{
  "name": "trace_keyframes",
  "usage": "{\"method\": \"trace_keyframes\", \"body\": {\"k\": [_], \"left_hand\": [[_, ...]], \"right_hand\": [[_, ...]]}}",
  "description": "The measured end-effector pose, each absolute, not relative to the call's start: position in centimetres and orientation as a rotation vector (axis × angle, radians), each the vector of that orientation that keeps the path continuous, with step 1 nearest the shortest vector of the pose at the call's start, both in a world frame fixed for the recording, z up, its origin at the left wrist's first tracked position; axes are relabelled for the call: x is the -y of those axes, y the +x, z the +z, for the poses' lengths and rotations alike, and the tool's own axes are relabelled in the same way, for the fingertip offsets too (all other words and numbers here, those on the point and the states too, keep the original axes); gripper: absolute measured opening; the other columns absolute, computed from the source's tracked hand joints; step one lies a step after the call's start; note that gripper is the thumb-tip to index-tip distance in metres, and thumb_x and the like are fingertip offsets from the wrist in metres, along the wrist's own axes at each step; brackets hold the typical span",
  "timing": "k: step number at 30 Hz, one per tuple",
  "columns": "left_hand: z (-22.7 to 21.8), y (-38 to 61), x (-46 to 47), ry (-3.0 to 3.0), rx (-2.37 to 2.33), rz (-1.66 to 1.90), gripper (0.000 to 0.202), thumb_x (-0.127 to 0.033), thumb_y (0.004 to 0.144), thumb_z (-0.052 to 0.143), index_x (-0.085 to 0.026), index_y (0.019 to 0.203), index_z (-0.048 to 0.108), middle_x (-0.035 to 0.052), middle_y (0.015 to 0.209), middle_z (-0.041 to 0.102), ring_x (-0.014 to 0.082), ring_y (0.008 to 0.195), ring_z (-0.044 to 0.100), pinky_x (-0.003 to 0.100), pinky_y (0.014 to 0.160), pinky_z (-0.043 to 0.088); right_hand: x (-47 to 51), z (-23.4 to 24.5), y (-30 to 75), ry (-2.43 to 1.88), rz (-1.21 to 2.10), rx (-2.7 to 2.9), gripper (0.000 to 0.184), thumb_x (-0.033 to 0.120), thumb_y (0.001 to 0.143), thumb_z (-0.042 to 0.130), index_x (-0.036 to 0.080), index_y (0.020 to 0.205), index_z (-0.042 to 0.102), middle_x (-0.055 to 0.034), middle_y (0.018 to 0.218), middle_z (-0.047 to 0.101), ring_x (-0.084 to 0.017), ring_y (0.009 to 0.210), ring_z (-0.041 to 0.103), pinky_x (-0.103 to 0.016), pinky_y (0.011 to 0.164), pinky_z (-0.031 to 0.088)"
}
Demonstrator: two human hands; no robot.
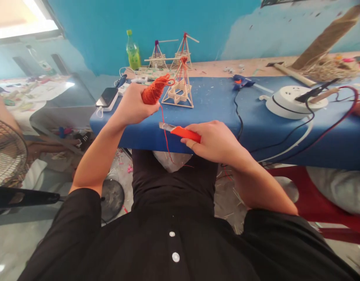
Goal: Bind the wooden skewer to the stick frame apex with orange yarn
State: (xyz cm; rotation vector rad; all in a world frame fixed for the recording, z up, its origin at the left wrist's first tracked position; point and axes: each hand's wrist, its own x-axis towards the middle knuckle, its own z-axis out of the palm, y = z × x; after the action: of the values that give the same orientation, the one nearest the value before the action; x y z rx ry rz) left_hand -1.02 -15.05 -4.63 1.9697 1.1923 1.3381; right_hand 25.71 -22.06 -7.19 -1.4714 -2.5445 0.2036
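Note:
My left hand is closed around a bundle of orange cord, held above the front edge of the blue table. A loose strand hangs from the bundle toward my lap. In my right hand is an orange utility knife, its blade out and pointing left, at the hanging strand; whether the blade touches it I cannot tell. Just behind the bundle stands a pyramid-shaped stick frame with orange cord wound at its top. Two similar stick frames, one with a purple top, stand farther back.
A green-capped bottle is by the wall. At left lie a phone and a white power bank. A blue glue gun and a round white power strip with trailing cables sit to the right. A fan stands at far left.

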Motion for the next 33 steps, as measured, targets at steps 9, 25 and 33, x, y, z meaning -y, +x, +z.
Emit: {"method": "trace_keyframes", "body": {"k": [9, 25, 33], "left_hand": [[-5.6, 0.7, 17.7, 1.762, -1.118, 1.238, 0.011, -0.013, 0.074, 0.077, -0.016, 0.068, 0.068, 0.0022, 0.055, 0.065, 0.0096, 0.042, 0.053, 0.021, 0.038, 0.037], [-10.1, 6.8, 18.1, 1.199, -0.529, 1.253, 0.027, -0.03, 0.068, 0.085, -0.019, 0.071, 0.06, -0.0065, 0.046, 0.054, 0.0091, 0.037, 0.052, 0.021, 0.042, 0.044], [-11.9, 7.0, 18.1, 1.114, -0.724, 1.256, 0.022, -0.027, 0.064, 0.081, -0.02, 0.068, 0.061, -0.0107, 0.042, 0.04, 0.0037, 0.033, 0.034, 0.02, 0.036, 0.027]], "right_hand": [[22.2, -4.1, 25.5, -1.689, -0.162, 2.34, 0.031, 0.044, 0.098, 0.058, 0.022, 0.105, 0.079, -0.0123, 0.093, 0.079, -0.03, 0.081, 0.069, -0.038, 0.07, 0.035], [24.0, -1.8, 30.0, -1.646, -0.188, 2.269, 0.018, 0.043, 0.087, 0.071, 0.026, 0.083, 0.07, -0.0084, 0.068, 0.057, -0.028, 0.073, 0.056, -0.041, 0.073, 0.034], [24.0, -2.6, 30.4, -1.659, -0.014, 2.118, 0.023, 0.042, 0.087, 0.071, 0.024, 0.078, 0.06, -0.0114, 0.079, 0.056, -0.034, 0.087, 0.058, -0.041, 0.077, 0.031]]}}
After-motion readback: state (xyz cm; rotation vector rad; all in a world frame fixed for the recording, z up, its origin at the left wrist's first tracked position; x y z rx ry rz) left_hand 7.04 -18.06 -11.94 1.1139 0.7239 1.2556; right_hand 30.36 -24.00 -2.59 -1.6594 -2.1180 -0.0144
